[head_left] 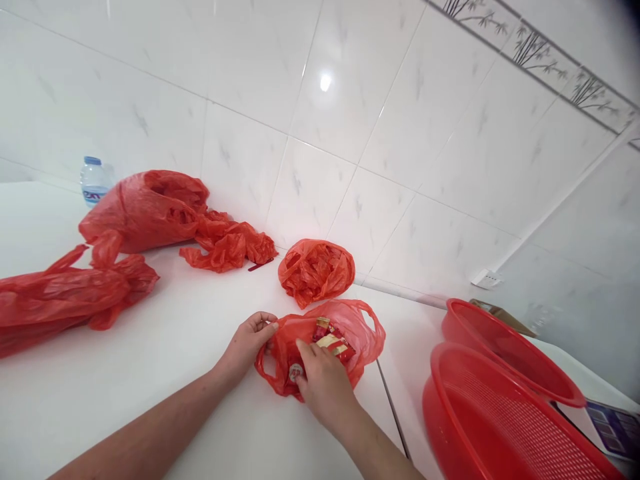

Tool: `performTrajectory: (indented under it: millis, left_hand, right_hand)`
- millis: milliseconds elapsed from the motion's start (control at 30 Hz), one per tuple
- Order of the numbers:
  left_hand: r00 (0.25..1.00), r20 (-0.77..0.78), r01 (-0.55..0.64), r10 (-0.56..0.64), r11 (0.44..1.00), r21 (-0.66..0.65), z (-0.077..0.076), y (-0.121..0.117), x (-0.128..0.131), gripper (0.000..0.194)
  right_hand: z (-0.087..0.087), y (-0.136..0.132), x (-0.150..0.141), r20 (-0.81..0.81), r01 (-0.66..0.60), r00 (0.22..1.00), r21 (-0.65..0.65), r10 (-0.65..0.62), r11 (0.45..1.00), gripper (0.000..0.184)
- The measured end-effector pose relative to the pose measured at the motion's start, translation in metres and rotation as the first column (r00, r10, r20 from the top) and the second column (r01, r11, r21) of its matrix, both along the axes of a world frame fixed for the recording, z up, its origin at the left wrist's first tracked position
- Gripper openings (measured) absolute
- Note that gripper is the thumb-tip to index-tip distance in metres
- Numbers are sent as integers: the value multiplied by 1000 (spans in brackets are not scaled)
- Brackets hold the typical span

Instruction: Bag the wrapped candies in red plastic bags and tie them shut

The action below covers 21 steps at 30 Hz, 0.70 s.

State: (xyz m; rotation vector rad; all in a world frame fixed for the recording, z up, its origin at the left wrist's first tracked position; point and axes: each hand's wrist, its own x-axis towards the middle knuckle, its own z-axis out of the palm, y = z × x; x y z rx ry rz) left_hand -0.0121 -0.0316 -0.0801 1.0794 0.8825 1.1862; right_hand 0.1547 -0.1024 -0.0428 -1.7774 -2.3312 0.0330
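The left hand (245,348) pinches the rim of a red plastic bag (357,333) on the white counter (150,353), holding its mouth open. The right hand (324,390), fingers pressed together, reaches inside beside red-and-gold packets (333,339) and a small round tin (296,372); whether it grips anything, I cannot tell.

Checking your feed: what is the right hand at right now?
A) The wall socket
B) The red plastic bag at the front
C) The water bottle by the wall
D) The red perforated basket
B: the right hand sits at the mouth of the red plastic bag, next to the red-and-gold packets inside it.
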Motion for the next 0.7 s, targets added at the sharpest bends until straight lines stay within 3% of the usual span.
performTrajectory:
  millis: [167,333,467,600,700]
  left_hand:
    - [999,25,23,-23,1000,4,0,0,0,33]
    - [999,45,16,-16,1000,16,-2,2,0,36]
    - [999,32,-16,16,1000,12,-4,4,0,37]
    - [1000,20,-20,20,1000,0,-4,4,-1,39]
    - [1000,12,-17,18,1000,-10,-4,4,-1,38]
  right_hand:
    - [-8,1,2,-86,77,993,-71,-83,995,30]
    - [-15,1,-2,-158,124,977,-114,-141,986,33]
    - [-18,1,-2,-268,159,948,-68,-171,985,24]
    - [-10,-1,4,-401,203,892,-56,-208,978,9]
    - [6,4,13,-530,268,808,-56,-256,962,14]
